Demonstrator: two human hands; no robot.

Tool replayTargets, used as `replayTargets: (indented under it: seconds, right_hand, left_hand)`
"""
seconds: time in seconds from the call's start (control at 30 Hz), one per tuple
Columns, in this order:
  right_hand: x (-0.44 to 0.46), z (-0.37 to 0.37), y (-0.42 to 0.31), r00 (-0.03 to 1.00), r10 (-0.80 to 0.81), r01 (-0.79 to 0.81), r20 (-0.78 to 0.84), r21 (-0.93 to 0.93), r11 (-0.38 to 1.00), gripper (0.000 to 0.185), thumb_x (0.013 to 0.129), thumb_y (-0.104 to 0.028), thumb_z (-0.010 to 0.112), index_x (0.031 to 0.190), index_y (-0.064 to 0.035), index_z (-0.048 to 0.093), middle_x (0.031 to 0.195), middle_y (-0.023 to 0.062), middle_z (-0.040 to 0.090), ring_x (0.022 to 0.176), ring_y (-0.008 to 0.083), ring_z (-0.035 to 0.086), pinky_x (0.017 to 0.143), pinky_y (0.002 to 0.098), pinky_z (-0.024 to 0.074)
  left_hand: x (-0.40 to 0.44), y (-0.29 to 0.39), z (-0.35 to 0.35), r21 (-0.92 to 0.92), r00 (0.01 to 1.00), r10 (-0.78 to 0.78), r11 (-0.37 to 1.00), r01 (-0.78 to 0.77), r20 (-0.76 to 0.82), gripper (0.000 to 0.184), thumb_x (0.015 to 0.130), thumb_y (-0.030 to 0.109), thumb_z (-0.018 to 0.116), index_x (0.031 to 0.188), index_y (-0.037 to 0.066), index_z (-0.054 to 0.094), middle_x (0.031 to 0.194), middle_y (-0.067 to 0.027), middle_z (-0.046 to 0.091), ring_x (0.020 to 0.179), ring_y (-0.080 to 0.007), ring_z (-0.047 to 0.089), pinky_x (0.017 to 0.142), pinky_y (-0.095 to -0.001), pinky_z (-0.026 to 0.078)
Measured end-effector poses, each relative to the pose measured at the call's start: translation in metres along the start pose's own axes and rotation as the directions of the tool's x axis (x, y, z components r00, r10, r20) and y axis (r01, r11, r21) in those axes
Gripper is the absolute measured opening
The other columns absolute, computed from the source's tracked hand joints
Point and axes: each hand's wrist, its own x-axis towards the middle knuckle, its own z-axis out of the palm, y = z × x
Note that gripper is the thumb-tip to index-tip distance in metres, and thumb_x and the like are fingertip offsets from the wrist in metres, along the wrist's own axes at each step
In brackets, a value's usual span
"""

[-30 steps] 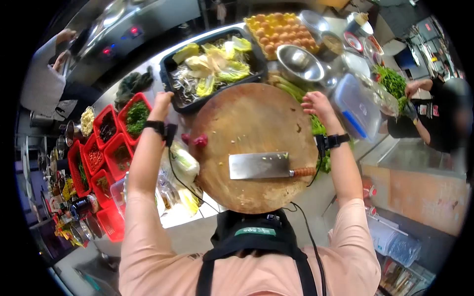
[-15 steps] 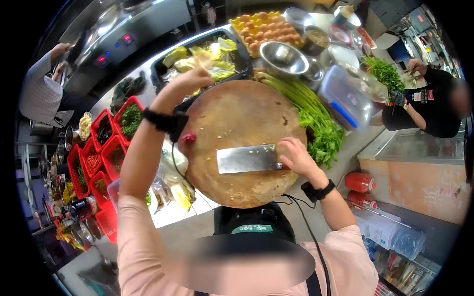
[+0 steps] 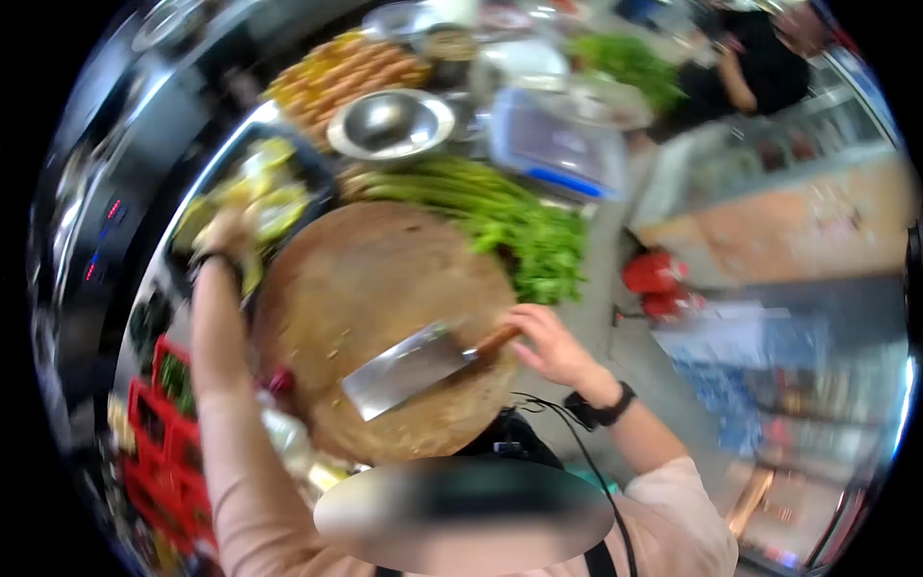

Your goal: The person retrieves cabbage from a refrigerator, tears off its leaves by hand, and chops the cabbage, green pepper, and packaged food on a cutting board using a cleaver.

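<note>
My left hand (image 3: 227, 236) is smeared by motion over the cabbage-like yellow-green leaves (image 3: 272, 175) in a dark bin (image 3: 312, 159). Its fingers and anything in them do not show clearly. On the round wooden chopping board (image 3: 385, 269) a cleaver (image 3: 409, 370) lies flat, its blade pointing to the lower left. Beside the end of its brown wooden handle is my right hand (image 3: 556, 346), with fingers stretched out and loosely touching the handle, not wrapped round it. Small green scraps stick to blade and board. A small reddish-purple piece (image 3: 281, 381) sits at the board's left edge.
Celery stalks with leaves (image 3: 529, 240) lie behind the board. Farther back are a steel bowl (image 3: 389, 125), a tray of eggs (image 3: 351, 82) and a blue-edged plastic box (image 3: 553, 144). Red baskets (image 3: 173, 433) stand at left. A co-worker in black (image 3: 760, 67) is at upper right.
My view has turned. My left hand has moved down and outward over the leaves in the bin. My right hand has drawn back to the handle's end, and the cleaver now lies slanted.
</note>
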Motion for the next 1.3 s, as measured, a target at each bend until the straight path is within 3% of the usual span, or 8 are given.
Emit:
replayTargets:
  seconds: [0.23, 0.37, 0.43, 0.6, 0.9, 1.03, 1.1, 1.3]
  right_hand:
    - [-0.033, -0.031, 0.021, 0.993, 0.104, -0.094, -0.061, 0.15, 0.984, 0.027, 0.087, -0.009, 0.062, 0.113, -0.0037, 0.06, 0.114, 0.0138, 0.062, 0.108, 0.033, 0.059, 0.095, 0.0393, 0.0483]
    - [-0.059, -0.052, 0.07, 0.936, 0.193, -0.27, 0.295, 0.251, 0.93, 0.022, 0.088, -0.011, 0.059, 0.107, -0.0028, 0.065, 0.099, 0.0139, 0.069, 0.094, 0.0284, 0.067, 0.086, 0.0394, 0.0531]
    - [-0.076, -0.054, 0.109, 0.864, 0.147, -0.301, 0.481, 0.26, 0.918, 0.027, 0.088, -0.016, 0.059, 0.113, -0.005, 0.066, 0.105, 0.0124, 0.07, 0.096, 0.0272, 0.067, 0.086, 0.0378, 0.0533]
    - [-0.099, -0.036, 0.183, 0.65, 0.054, -0.297, 0.758, 0.188, 0.936, 0.033, 0.088, -0.019, 0.062, 0.118, -0.0046, 0.064, 0.109, 0.0115, 0.07, 0.101, 0.0256, 0.065, 0.09, 0.0356, 0.0508]
    - [-0.061, 0.15, 0.301, 0.959, 0.05, -0.156, 0.28, 0.371, 0.915, 0.078, 0.08, -0.024, 0.071, 0.146, -0.0032, 0.035, 0.128, 0.0209, 0.058, 0.11, 0.0309, 0.059, 0.094, 0.0398, 0.0482]
    - [-0.036, 0.195, 0.344, 0.974, 0.15, -0.179, 0.17, 0.177, 0.968, 0.064, 0.083, -0.023, 0.065, 0.139, -0.002, 0.043, 0.122, 0.0218, 0.059, 0.11, 0.0352, 0.058, 0.096, 0.0438, 0.0459]
    - [-0.009, 0.195, 0.337, 0.952, 0.086, -0.235, 0.293, 0.522, 0.82, 0.037, 0.087, -0.019, 0.057, 0.118, 0.0016, 0.059, 0.122, 0.0214, 0.06, 0.112, 0.036, 0.057, 0.094, 0.0427, 0.0439]
    - [-0.016, 0.224, 0.342, 0.971, 0.227, -0.24, 0.078, 0.337, 0.91, 0.059, 0.08, -0.013, 0.066, 0.134, 0.0034, 0.049, 0.125, 0.0226, 0.057, 0.111, 0.0376, 0.054, 0.096, 0.0418, 0.0432]
  left_hand:
    - [-0.054, 0.009, -0.06, -0.734, 0.943, -0.266, 0.598, 0.323, 0.198, 0.06, 0.082, 0.018, 0.062, 0.138, 0.003, 0.046, 0.117, -0.0257, 0.065, 0.102, -0.0415, 0.065, 0.083, -0.047, 0.054]
    - [-0.086, 0.041, -0.137, -0.873, 0.977, -0.195, 0.458, 0.165, 0.082, 0.057, 0.085, 0.017, 0.063, 0.138, 0.004, 0.047, 0.117, -0.0269, 0.064, 0.105, -0.0372, 0.064, 0.083, -0.0436, 0.053]
    - [-0.115, 0.045, -0.134, -0.676, 0.988, -0.012, 0.731, -0.097, -0.155, 0.04, 0.094, 0.019, 0.061, 0.131, 0.005, 0.056, 0.115, -0.0144, 0.066, 0.1, -0.0235, 0.063, 0.085, -0.0365, 0.051]
    - [-0.334, 0.194, -0.264, -0.849, 0.981, 0.044, 0.494, -0.186, -0.189, 0.04, 0.1, 0.024, 0.055, 0.132, 0.0, 0.055, 0.125, -0.0083, 0.062, 0.114, -0.0154, 0.056, 0.099, -0.0283, 0.042]
    - [-0.607, 0.448, -0.249, -0.985, 0.991, -0.009, 0.113, 0.132, 0.132, 0.033, 0.096, 0.009, 0.057, 0.128, 0.002, 0.056, 0.125, -0.0086, 0.06, 0.115, -0.0172, 0.057, 0.1, -0.0325, 0.045]
    - [-0.657, 0.541, -0.185, -0.961, 0.959, -0.07, 0.005, 0.276, 0.275, 0.034, 0.096, 0.012, 0.059, 0.128, 0.004, 0.057, 0.119, -0.0097, 0.064, 0.109, -0.0178, 0.061, 0.093, -0.0329, 0.049]
    - [-0.655, 0.554, -0.16, -0.925, 0.925, -0.063, -0.088, 0.369, 0.375, 0.034, 0.096, 0.016, 0.06, 0.128, 0.005, 0.057, 0.113, -0.0094, 0.066, 0.106, -0.0177, 0.062, 0.092, -0.0327, 0.05]
    - [-0.669, 0.641, -0.045, -0.87, 0.88, -0.171, -0.32, 0.376, 0.443, 0.035, 0.098, 0.018, 0.06, 0.129, 0.004, 0.055, 0.114, -0.0097, 0.066, 0.108, -0.0152, 0.059, 0.09, -0.0307, 0.049]
